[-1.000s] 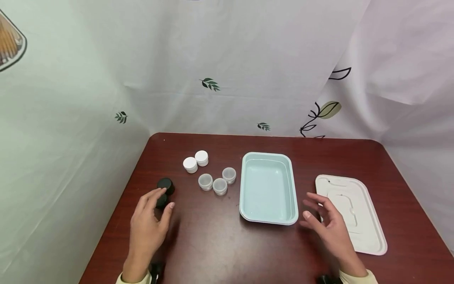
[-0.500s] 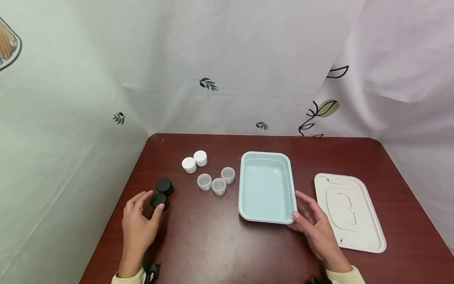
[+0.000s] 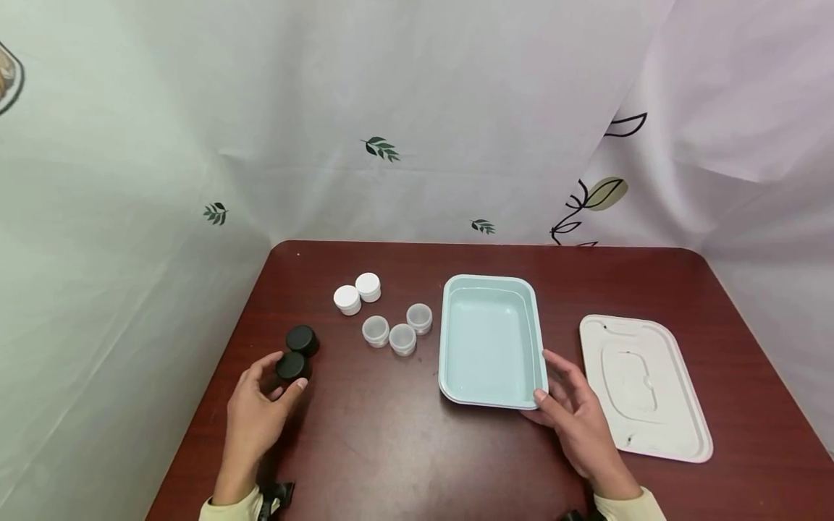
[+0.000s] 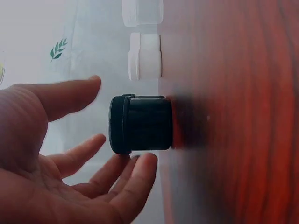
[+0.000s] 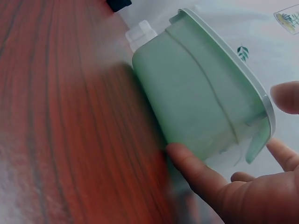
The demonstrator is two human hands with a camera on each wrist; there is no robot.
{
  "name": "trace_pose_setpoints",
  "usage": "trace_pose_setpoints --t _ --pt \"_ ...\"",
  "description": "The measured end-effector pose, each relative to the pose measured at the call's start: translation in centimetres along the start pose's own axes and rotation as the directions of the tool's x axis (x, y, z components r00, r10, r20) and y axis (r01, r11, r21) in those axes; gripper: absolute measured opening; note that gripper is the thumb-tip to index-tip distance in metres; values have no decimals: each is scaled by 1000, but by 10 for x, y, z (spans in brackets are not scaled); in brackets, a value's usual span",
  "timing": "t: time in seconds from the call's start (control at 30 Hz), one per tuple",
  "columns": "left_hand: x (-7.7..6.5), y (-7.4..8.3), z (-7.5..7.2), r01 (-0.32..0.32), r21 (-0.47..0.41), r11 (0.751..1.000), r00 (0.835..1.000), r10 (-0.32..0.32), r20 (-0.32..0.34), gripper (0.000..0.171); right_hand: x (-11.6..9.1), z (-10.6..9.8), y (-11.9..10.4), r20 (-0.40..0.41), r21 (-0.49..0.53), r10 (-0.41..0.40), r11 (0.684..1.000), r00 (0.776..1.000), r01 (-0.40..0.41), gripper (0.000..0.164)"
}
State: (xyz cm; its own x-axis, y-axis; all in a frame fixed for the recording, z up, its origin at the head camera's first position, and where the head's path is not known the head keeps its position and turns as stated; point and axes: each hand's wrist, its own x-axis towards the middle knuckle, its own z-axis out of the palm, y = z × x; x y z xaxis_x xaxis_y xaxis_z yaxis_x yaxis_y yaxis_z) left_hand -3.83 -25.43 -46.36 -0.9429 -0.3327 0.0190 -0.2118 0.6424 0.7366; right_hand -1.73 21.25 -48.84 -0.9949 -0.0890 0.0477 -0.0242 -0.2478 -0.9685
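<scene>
At the table's left, my left hand (image 3: 253,418) is spread around the nearer of two black-lidded jars (image 3: 292,367). In the left wrist view its thumb stands apart from the dark jar (image 4: 145,123), while a fingertip is right at the lid's lower edge. The second black jar (image 3: 302,339) stands just behind. My right hand (image 3: 578,427) is at the near right corner of a pale blue plastic basin (image 3: 491,347). In the right wrist view, one fingertip touches the basin's side (image 5: 196,88) low down, and the thumb hovers just off the rim.
Three clear small jars (image 3: 402,339) stand left of the basin, with two white-lidded jars (image 3: 347,299) behind them. A white rectangular lid (image 3: 645,391) lies to the right, close beside my right hand. A white printed curtain (image 3: 417,130) hangs behind the table (image 3: 391,449).
My right hand has moved left from beside the white lid to the basin's corner. My left hand has drawn back slightly and left, from over the black jars to around the nearer one.
</scene>
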Motion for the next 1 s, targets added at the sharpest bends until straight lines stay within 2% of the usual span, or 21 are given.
trace_pose_setpoints --t 0.17,0.37,0.63,1.0 --pt "5 -3 1 53 -30 998 997 -51 61 68 1 2 1 4 -2 -5 1000 1000 5 65" --pt "10 -6 1 122 -81 989 985 -111 136 72 1 3 0 -19 -3 0 1000 1000 0 66" --pt "14 -9 3 137 -89 987 977 -120 177 68 0 3 3 -31 6 7 1000 999 -7 69" --pt "12 -6 3 145 -96 985 976 -127 176 68 0 5 4 -42 -37 12 999 999 -14 69"
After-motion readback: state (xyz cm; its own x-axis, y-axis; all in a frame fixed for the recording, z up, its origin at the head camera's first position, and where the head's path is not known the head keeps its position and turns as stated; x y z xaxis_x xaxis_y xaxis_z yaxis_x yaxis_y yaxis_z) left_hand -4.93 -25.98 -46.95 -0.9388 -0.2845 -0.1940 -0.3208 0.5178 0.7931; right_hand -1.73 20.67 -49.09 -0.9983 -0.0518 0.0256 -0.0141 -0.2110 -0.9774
